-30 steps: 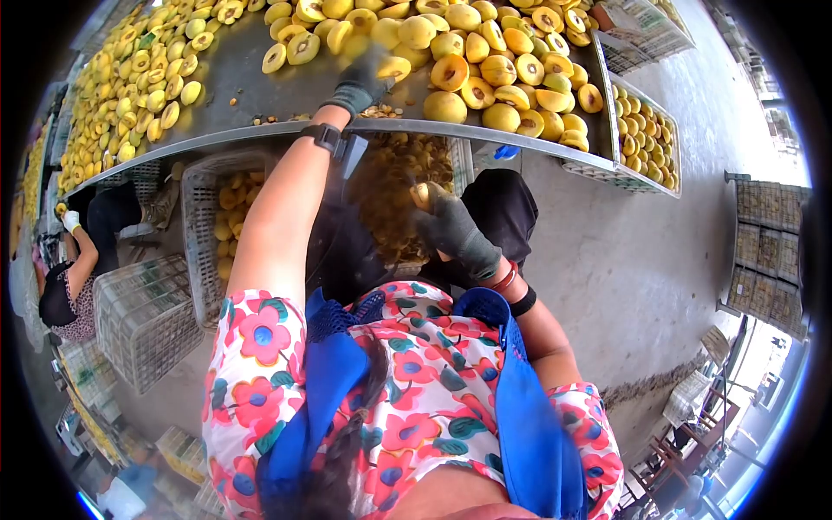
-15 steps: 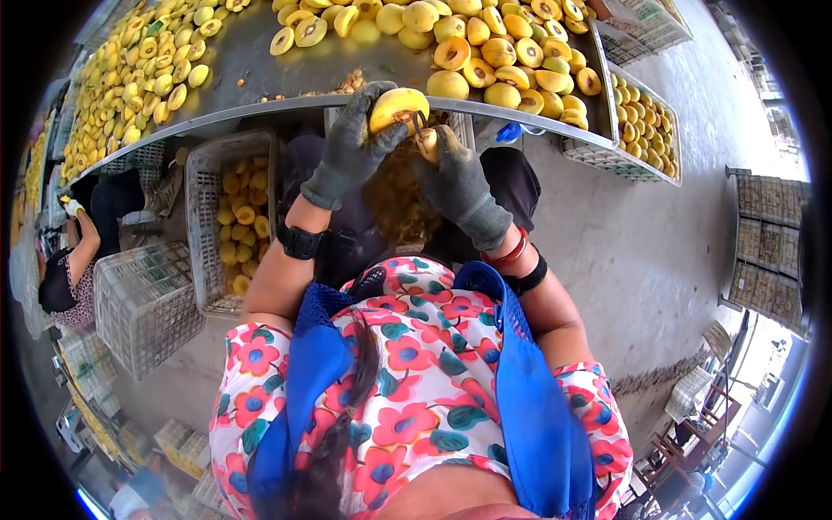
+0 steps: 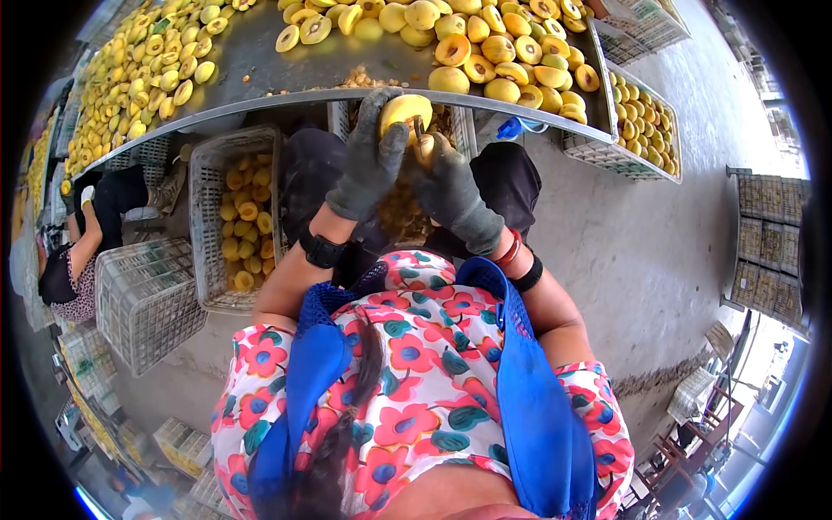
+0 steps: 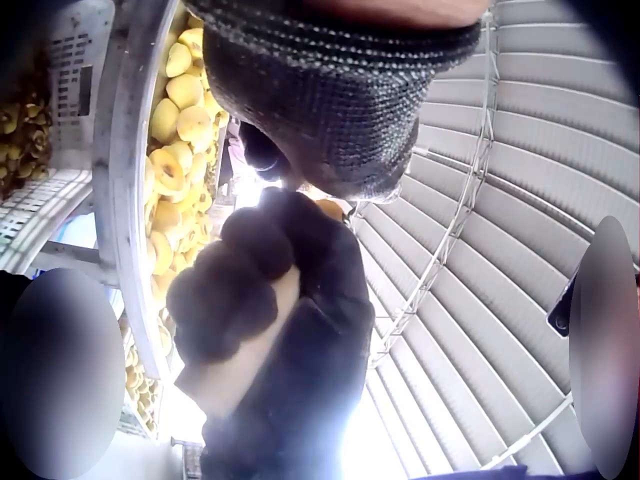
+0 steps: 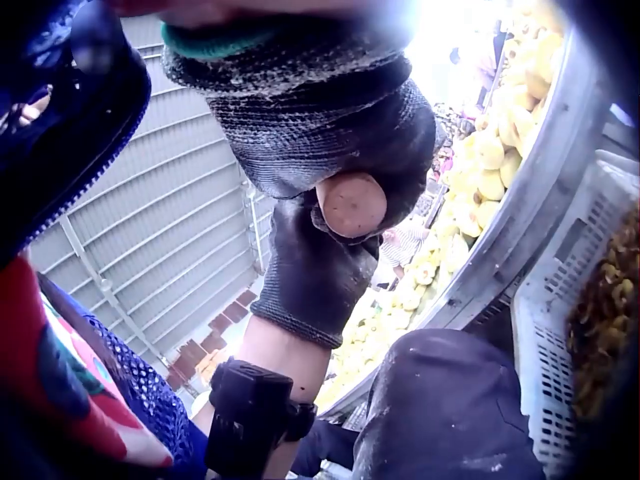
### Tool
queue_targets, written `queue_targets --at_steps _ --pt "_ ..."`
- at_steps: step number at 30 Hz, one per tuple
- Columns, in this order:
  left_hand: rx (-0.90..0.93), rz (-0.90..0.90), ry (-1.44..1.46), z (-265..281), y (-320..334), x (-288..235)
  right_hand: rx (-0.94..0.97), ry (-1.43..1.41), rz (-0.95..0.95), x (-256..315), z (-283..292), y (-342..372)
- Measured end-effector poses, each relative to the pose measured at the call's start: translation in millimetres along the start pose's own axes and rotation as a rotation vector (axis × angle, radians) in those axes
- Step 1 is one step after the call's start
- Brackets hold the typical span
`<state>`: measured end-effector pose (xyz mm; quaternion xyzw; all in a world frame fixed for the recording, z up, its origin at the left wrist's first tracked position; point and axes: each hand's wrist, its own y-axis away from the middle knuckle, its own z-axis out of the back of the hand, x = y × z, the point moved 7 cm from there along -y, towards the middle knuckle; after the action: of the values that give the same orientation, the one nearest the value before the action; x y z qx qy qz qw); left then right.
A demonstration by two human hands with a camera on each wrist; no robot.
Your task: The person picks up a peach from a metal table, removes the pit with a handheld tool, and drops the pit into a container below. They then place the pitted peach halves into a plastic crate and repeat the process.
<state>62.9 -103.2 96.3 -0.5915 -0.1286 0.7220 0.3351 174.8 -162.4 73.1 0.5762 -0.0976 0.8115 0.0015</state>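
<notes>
A: Where's the fruit being worked on?

B: The peach half (image 3: 405, 116) is in front of the person, by the near edge of the metal table (image 3: 295, 65), in the gloved left hand (image 3: 364, 170).

A: How is it held?

B: Fingers and thumb are curled round it, with its cut face turned toward the other hand.

A: And the right hand (image 3: 458, 189)?

B: It's gloved too, and closed tightly round a wooden-handled tool (image 5: 354, 205). The right wrist view shows the round butt of the handle poking out of the fist. In the head view, the dark metal tip is up at the cut face, but I can't tell how deep it goes.

A: What's around them?

B: Beneath the hands, between the person's knees, a scrap crate (image 5: 545, 345) holds brownish bits. Small scraps (image 3: 361, 79) lie on the table just past the left fingertips. More yellow halves (image 3: 501, 50) are heaped on the right part of the table, and a grey crate (image 3: 204, 227) beside the left knee holds others.
</notes>
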Motion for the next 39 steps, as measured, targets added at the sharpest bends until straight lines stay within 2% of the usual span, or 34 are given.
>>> queue_targets --at_steps 5,13,14,16,19,20,22,23,26,29,32,35,39 --pt "-0.033 -0.030 -0.063 -1 0 -5 -0.009 0.044 0.052 6 -1 0" --pt "-0.034 0.042 -0.093 -3 8 1 0.025 0.029 0.080 -8 -8 -3" --pt "-0.037 0.067 -0.072 -4 9 1 0.052 -0.008 0.054 -11 -10 -2" --pt "-0.034 -0.028 -0.130 -4 5 -5 0.105 -0.081 0.004 -12 -14 0" --pt "-0.002 -0.094 -0.137 -2 0 -6 0.264 -0.468 -0.396 -9 -17 9" --pt "0.015 -0.104 -0.127 -1 0 -5 0.320 -0.527 -0.431 -7 -18 10" --pt "0.060 0.009 0.031 -1 1 5 0.420 -0.647 -0.501 -4 -18 13" --pt "0.082 0.066 0.112 -2 1 10 0.472 -0.607 -0.527 -1 -14 14" --pt "0.138 0.077 0.174 -1 0 8 0.642 -0.716 -0.559 -2 -16 18" --pt "0.187 0.055 0.128 0 2 8 0.590 -0.849 -0.627 0 -19 21" --pt "0.110 0.022 0.121 0 5 12 0.490 -0.480 -0.527 4 -16 18" --pt "0.190 0.044 0.132 -2 5 12 0.606 -0.752 -0.644 2 -18 24" --pt "0.325 0.089 0.281 -5 5 13 0.705 -0.900 -0.702 5 -17 29"
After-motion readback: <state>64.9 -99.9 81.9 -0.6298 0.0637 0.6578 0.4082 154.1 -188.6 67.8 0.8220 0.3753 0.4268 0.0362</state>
